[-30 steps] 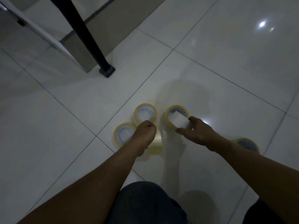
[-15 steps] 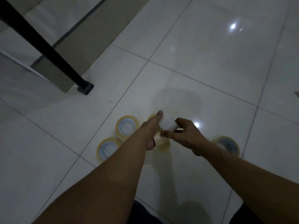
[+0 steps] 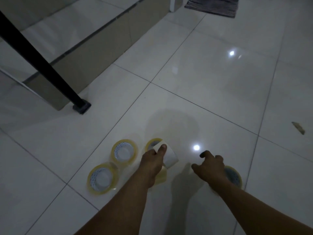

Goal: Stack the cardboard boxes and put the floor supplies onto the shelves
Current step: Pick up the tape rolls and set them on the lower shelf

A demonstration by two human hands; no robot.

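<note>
Ahead, bare tiled floor [image 3: 220, 82] lies open to the right and beyond, while a slanting black leg [image 3: 50, 70] stands at the left. The left hand [image 3: 151, 161] pinches a white roll [image 3: 169, 156], thumb on top, beside translucent yellowish tape rolls [image 3: 124, 152] lying flat on the floor. The right hand [image 3: 210, 167] hangs loosely spread, holding nothing, above a lone tape roll [image 3: 234, 178].

place: dim home-like room | glossy white tile floor [image 3: 220, 82] | striped mat [image 3: 211, 5] far edge | black rack leg [image 3: 42, 65] | tape rolls [image 3: 124, 152] on floor
</note>
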